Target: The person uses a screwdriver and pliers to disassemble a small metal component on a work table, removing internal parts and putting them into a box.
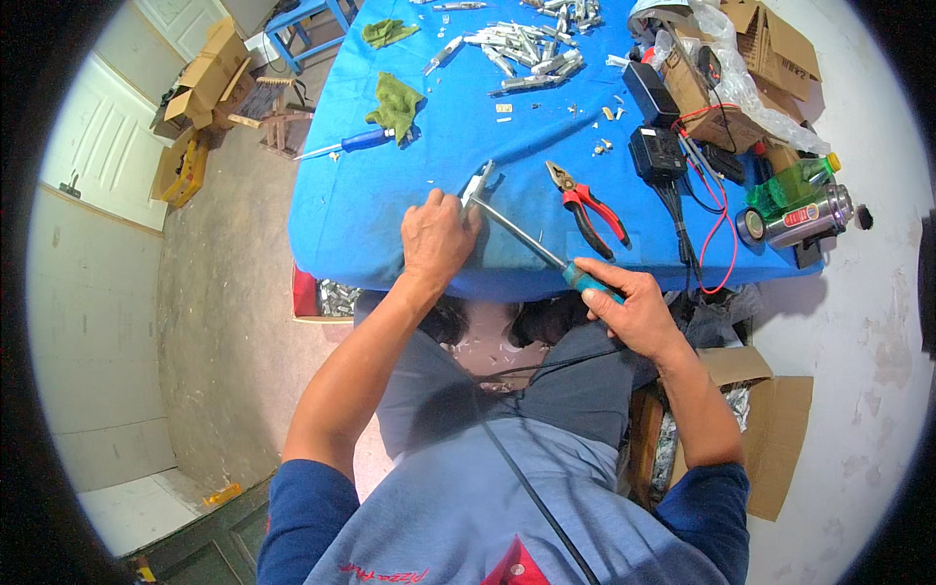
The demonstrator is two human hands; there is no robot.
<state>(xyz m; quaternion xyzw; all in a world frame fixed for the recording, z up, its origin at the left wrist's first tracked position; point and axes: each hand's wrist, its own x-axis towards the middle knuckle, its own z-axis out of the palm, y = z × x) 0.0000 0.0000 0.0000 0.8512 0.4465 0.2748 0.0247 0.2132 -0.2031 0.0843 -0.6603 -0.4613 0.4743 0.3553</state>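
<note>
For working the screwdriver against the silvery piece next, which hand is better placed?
Probably the right hand: it grips the teal-handled screwdriver, whose shaft reaches the silvery piece. The left hand is occupied, steadying that piece over the blue cloth.

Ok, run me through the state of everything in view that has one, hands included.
Left hand: gripping a slim metal part
Right hand: gripping the teal-handled screwdriver, tip at that part
Pliers: lying down, handles spread
Blue-handled screwdriver: lying down
Green cloths: crumpled
Metal pieces: loosely heaped
Green bottle: on its side, capped
Steel flask: on its side
</note>
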